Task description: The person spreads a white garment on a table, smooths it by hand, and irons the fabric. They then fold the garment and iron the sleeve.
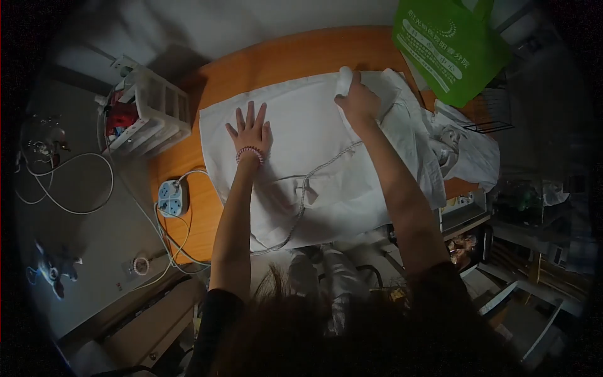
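White cloth (298,107), perhaps a garment, lies spread over the orange wooden table (276,53). My left hand (250,132), with a beaded coil band round the wrist, presses flat on its left part, fingers apart. Toward the cloth's far right side, my right hand (362,100) is closed round a white clothes iron (345,78), mostly hidden by the hand. A braided grey cord (326,164) trails from under my right forearm across the cloth toward its near edge. Folds bunch up on the right side of the cloth.
A blue-white power strip (172,198) with plugged-in cords sits on the table's left edge. Behind it stands a clear plastic drawer box (157,116). A green bag (449,53) is at the back right, near a crumpled white plastic bag (474,154).
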The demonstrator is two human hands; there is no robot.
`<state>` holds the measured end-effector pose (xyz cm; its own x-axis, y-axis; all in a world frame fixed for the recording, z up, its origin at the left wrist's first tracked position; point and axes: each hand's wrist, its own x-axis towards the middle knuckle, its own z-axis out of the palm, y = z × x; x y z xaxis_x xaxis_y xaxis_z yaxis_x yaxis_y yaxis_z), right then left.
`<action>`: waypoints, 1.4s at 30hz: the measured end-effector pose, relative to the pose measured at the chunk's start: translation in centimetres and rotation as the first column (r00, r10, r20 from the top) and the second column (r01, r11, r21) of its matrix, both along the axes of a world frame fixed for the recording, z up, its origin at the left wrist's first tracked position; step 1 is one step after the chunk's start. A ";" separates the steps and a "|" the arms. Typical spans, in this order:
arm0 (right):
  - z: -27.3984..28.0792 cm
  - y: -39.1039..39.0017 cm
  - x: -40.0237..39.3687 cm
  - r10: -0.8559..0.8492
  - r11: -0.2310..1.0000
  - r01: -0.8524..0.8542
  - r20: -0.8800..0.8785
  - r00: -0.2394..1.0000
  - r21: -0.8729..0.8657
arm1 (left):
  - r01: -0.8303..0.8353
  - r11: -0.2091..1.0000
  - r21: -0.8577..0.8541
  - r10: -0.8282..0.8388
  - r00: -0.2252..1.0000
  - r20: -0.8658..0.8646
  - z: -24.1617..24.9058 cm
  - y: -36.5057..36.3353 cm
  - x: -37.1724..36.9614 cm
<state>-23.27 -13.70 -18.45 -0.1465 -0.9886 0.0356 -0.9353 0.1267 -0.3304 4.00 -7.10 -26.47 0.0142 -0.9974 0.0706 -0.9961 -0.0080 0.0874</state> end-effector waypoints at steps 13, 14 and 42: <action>-1.1 -0.9 -6.9 -0.117 0.991 0.118 0.019 0.993 -0.060 | -0.072 0.997 0.017 0.071 0.997 0.027 0.3 -0.1 1.2; -1.3 -1.0 -7.5 -0.115 0.991 0.116 0.021 0.993 -0.060 | -0.075 0.997 0.016 0.074 0.997 0.030 0.3 -0.2 1.6; 1.8 -0.1 -2.3 -0.126 0.990 0.124 0.025 0.992 0.070 | -0.210 0.977 -0.037 0.211 0.977 0.032 -0.5 -0.5 7.4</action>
<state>-25.60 -13.76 -16.62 -0.2691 -0.9624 -0.0372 -0.9009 0.2652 -0.3437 11.36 -7.62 -26.96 0.2202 -0.9695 0.1080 -0.9750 -0.2153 0.0554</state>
